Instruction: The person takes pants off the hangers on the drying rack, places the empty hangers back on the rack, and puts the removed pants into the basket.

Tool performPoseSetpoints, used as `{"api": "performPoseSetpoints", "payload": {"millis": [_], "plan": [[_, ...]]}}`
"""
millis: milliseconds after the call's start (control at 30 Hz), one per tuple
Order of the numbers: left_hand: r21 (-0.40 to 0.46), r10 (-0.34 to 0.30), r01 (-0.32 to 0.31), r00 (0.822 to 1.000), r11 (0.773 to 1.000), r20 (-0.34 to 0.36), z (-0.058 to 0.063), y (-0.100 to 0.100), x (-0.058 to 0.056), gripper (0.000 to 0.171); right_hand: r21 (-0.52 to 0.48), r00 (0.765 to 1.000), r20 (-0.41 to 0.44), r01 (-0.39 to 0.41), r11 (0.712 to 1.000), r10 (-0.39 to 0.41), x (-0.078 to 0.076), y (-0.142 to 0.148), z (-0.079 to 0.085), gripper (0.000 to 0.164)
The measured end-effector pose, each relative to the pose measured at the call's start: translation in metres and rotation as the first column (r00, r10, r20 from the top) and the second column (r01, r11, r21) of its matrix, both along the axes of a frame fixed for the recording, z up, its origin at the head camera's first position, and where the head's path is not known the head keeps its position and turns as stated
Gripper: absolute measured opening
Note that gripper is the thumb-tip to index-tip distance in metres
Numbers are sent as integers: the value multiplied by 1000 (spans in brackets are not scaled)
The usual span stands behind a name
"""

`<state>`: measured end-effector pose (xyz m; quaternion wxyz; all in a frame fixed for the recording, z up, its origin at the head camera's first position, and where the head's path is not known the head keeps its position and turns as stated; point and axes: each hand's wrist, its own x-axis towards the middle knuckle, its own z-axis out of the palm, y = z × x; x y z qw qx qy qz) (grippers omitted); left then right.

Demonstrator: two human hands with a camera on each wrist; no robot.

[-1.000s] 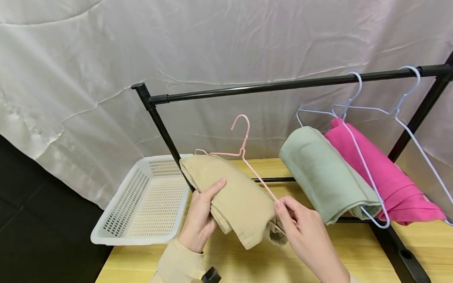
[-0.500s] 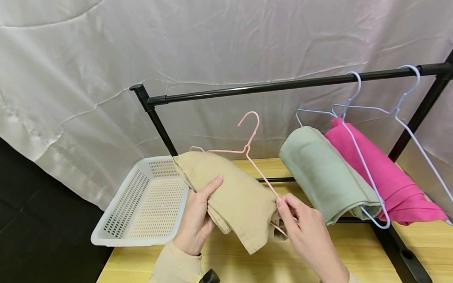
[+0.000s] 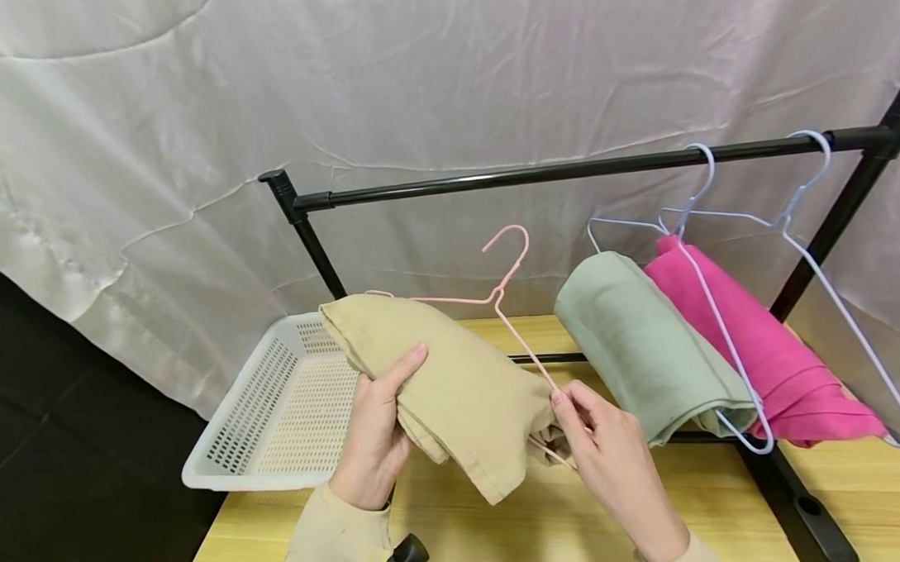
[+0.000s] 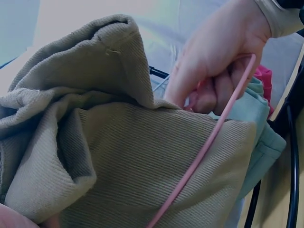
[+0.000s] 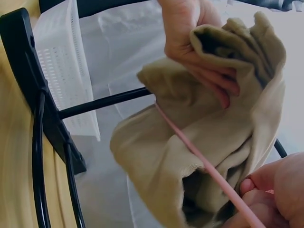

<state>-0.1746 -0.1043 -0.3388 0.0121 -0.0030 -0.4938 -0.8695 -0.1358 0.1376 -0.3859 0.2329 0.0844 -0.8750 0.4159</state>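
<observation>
Folded khaki trousers, whose ends look like leg openings in the wrist views, lie across a pink hanger above the table. My left hand grips them, thumb on top and fingers beneath. My right hand pinches the hanger's sloping arm near its right corner. The hanger's hook points up, clear of the rack's bar. In the left wrist view, the hanger's lower bar runs along the outside of the cloth. From the right wrist, my left hand's fingers show spread against the fabric. The hanger's left part is mostly hidden behind the trousers.
A black rack spans the wooden table. On its right side hang two light-blue hangers, one carrying sage-green cloth, the other pink cloth. A white perforated basket stands at left. Pale curtain covers the back.
The trousers and my left hand have shifted left, covering more of the basket's edge. The pink hanger's hook has tilted to the right. My right hand stays nearly in place.
</observation>
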Motion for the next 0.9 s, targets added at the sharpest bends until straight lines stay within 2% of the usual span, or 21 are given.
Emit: {"api": "performPoseSetpoints", "payload": {"millis": [167,533,900], "plan": [[-11,22,-23,999,1000,-25,6,0,3,35,3,1000,4,-2,1000,2,-3,2,-2,27],[-3,20,-20,996,1000,-90,21,-5,9,28,10,1000,12,6,1000,-6,-7,3,-5,27],[49,30,-25,992,999,-120,37,-12,20,27,27,1000,-6,6,1000,-6,-10,4,-11,24]]}}
